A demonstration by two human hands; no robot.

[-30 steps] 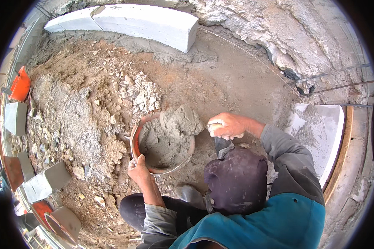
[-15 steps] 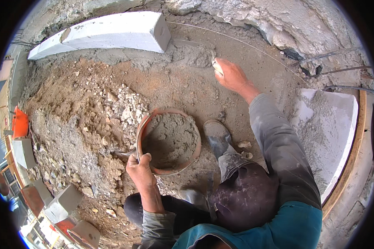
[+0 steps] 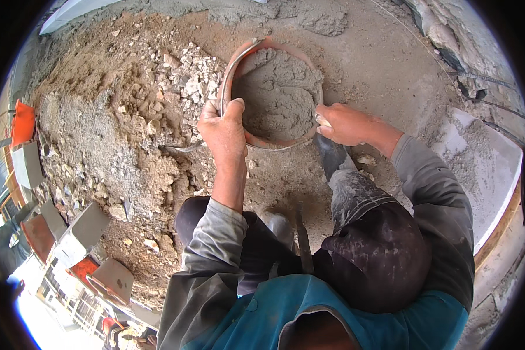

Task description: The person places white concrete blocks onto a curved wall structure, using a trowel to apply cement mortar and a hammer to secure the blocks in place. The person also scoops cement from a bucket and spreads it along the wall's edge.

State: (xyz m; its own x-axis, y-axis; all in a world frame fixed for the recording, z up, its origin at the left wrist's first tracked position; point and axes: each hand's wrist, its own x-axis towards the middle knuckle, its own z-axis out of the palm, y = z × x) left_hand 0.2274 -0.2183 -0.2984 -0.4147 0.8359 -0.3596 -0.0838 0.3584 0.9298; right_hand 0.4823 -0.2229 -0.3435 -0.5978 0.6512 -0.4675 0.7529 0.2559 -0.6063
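Observation:
My left hand (image 3: 221, 131) is closed on the rim of a round orange-brown bucket (image 3: 297, 53) holding wet grey mortar (image 3: 277, 93). At the bucket's right side, my right hand (image 3: 347, 125) grips a pale tool handle (image 3: 324, 121); the tool's working end is hard to make out against the mortar. Above the bucket, a band of fresh mortar (image 3: 324, 20) lies on the dirt, along with a taut string at the upper right. White stone rubble (image 3: 195, 76) sits just left of the bucket.
Grey blocks (image 3: 79, 233) and orange containers (image 3: 23, 122) line the left. A white slab (image 3: 481, 175) lies at right, with rebar jutting from broken rock (image 3: 449, 35) above it. My knees and boots are below the bucket. Other people are partly visible at lower left.
My right hand carried a lump of mortar up beside the white block, then came back to the bucket. The view has shifted, so the bucket appears higher and the block is mostly out of frame.

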